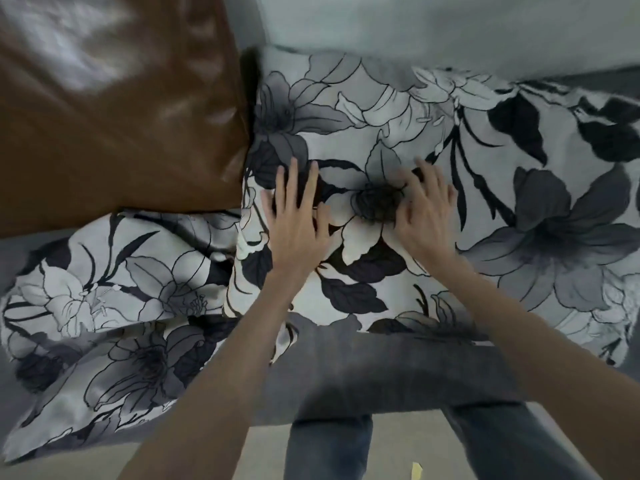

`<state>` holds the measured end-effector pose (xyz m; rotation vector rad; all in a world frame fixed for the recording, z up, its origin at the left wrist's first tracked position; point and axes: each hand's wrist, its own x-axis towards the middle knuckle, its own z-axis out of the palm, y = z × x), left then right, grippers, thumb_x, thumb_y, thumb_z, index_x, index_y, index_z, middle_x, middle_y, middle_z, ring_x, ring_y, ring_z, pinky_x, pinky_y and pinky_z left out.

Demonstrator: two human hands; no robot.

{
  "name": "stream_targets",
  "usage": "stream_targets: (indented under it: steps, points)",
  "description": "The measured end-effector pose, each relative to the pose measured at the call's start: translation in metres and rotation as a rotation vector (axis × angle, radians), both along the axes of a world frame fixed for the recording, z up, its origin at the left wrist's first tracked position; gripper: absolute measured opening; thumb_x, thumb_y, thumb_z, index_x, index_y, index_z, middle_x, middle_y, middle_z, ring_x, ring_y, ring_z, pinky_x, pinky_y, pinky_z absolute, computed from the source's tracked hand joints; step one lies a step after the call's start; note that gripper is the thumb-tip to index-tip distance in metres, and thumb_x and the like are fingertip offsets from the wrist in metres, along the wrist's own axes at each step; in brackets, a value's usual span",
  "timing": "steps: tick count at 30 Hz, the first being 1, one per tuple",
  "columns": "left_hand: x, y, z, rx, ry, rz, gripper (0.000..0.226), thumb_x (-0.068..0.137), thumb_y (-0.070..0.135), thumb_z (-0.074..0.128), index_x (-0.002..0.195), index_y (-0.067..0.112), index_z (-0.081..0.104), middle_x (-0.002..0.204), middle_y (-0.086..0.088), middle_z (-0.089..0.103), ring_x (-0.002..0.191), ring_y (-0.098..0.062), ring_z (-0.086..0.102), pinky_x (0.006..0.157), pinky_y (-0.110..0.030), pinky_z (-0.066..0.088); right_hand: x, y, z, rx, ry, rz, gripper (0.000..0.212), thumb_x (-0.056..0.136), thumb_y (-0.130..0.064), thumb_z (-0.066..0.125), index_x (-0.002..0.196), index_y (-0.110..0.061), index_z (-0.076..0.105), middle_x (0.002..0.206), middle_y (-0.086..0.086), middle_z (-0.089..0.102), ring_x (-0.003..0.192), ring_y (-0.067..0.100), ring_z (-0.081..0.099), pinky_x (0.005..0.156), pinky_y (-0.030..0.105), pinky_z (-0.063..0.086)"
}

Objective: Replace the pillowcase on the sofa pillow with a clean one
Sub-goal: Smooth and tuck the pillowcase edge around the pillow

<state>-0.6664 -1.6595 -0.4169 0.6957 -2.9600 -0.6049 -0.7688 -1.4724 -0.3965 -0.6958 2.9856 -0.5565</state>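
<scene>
From the head view we see a brown leather cushion (114, 109) up left, pressed against the floral pillow (433, 188) on the grey sofa seat (381, 372). A loose floral pillowcase (104, 306) lies crumpled at lower left. Our left hand (298, 220) presses flat with fingers spread; our right hand (426, 216) rests on the pillow, fingers slightly bent, grasping nothing. Pale floor (398, 455) shows below.

Light is soft, cool and fairly dim; glare streaks the brown leather cushion (114, 98) up-left of my hands; motion blur smears my right hand (424, 216) and all around it; the wide lens bends the edges; shadow pools beneath my forearms.
</scene>
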Motion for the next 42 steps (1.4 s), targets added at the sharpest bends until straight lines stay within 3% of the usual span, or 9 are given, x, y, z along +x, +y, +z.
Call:
stream_targets:
  steps: [6, 12, 17, 25, 27, 30, 32, 38, 42]
  points:
    - [0.006, 0.015, -0.087, -0.182, -0.236, 0.035, 0.059, 0.098, 0.053, 0.014, 0.151, 0.036, -0.006, 0.162, 0.001, -0.002, 0.149, -0.024, -0.004, 0.113, -0.065, 0.005, -0.028, 0.07, -0.096, 0.357, -0.004, 0.121, 0.062, 0.097, -0.032, 0.021, 0.152, -0.02, -0.006, 0.161, 0.005, -0.002, 0.148, 0.02, -0.002, 0.119, 0.049, 0.007]
    - [-0.021, 0.002, -0.043, -0.132, -0.205, 0.106, 0.051, 0.097, 0.045, 0.026, 0.145, 0.029, 0.028, 0.15, -0.008, 0.031, 0.14, -0.032, 0.021, 0.115, -0.06, 0.009, -0.081, 0.092, -0.053, 0.263, 0.015, 0.255, 0.055, 0.092, -0.025, 0.036, 0.146, -0.018, 0.027, 0.152, 0.008, 0.03, 0.139, 0.026, 0.028, 0.115, 0.044, 0.02]
    - [-0.146, -0.016, -0.016, -0.194, -0.11, 0.006, 0.051, 0.095, 0.037, 0.032, 0.144, 0.023, 0.032, 0.15, -0.009, 0.033, 0.138, -0.031, 0.027, 0.116, -0.057, 0.012, -0.195, 0.143, -0.034, 0.228, 0.052, 0.049, 0.05, 0.092, -0.026, 0.034, 0.14, -0.015, 0.037, 0.144, 0.011, 0.04, 0.133, 0.028, 0.036, 0.113, 0.046, 0.022]
    - [-0.295, 0.004, -0.077, -0.303, -0.227, -0.185, 0.07, 0.088, 0.053, 0.01, 0.125, 0.016, 0.055, 0.133, -0.011, 0.057, 0.132, -0.026, 0.043, 0.116, -0.052, 0.011, -0.3, 0.151, -0.092, 0.366, 0.027, -0.107, 0.056, 0.092, -0.047, 0.023, 0.111, -0.014, 0.063, 0.113, 0.016, 0.065, 0.113, 0.033, 0.056, 0.114, 0.055, 0.011]
    - [-0.296, -0.007, -0.082, -0.377, -0.282, -0.139, 0.073, 0.088, 0.052, 0.01, 0.12, 0.009, 0.06, 0.124, -0.021, 0.061, 0.125, -0.033, 0.049, 0.115, -0.053, 0.016, -0.312, 0.173, -0.089, 0.46, 0.001, -0.122, 0.066, 0.089, -0.051, 0.017, 0.098, -0.007, 0.065, 0.102, 0.024, 0.067, 0.1, 0.039, 0.061, 0.108, 0.054, 0.024]
    - [-0.297, -0.002, -0.05, -0.402, -0.268, -0.118, 0.07, 0.089, 0.049, 0.016, 0.086, 0.002, 0.067, 0.09, -0.03, 0.066, 0.085, -0.041, 0.064, 0.083, -0.045, 0.048, -0.311, 0.189, -0.062, 0.4, -0.051, -0.126, 0.065, 0.093, -0.048, 0.022, 0.083, -0.002, 0.067, 0.093, 0.029, 0.066, 0.087, 0.044, 0.062, 0.077, 0.043, 0.046]
    - [-0.293, 0.007, -0.012, -0.386, -0.262, -0.16, 0.059, 0.093, 0.045, 0.023, 0.067, 0.006, 0.059, 0.074, -0.028, 0.063, 0.065, -0.036, 0.058, 0.067, -0.041, 0.049, -0.305, 0.191, -0.032, 0.345, -0.049, -0.154, 0.06, 0.096, -0.043, 0.03, 0.079, -0.001, 0.069, 0.09, 0.031, 0.066, 0.085, 0.044, 0.062, 0.073, 0.042, 0.047]
    - [-0.251, -0.014, 0.122, -0.371, -0.046, -0.174, 0.059, 0.094, 0.049, 0.025, 0.047, 0.015, 0.034, 0.041, -0.007, 0.033, 0.046, -0.031, 0.04, 0.051, -0.034, 0.035, -0.295, 0.223, 0.088, 0.165, 0.17, -0.211, 0.056, 0.089, -0.042, 0.032, 0.055, -0.002, 0.054, 0.062, 0.029, 0.059, 0.061, 0.045, 0.057, 0.057, 0.035, 0.034]
    - [-0.281, 0.016, 0.178, -0.348, -0.128, -0.18, 0.057, 0.093, 0.047, 0.025, 0.059, 0.01, 0.051, 0.055, -0.015, 0.04, 0.059, -0.037, 0.051, 0.059, -0.038, 0.04, -0.323, 0.208, 0.141, 0.168, 0.064, -0.151, 0.054, 0.091, -0.039, 0.034, 0.068, 0.002, 0.06, 0.078, 0.031, 0.062, 0.073, 0.044, 0.06, 0.063, 0.037, 0.042]
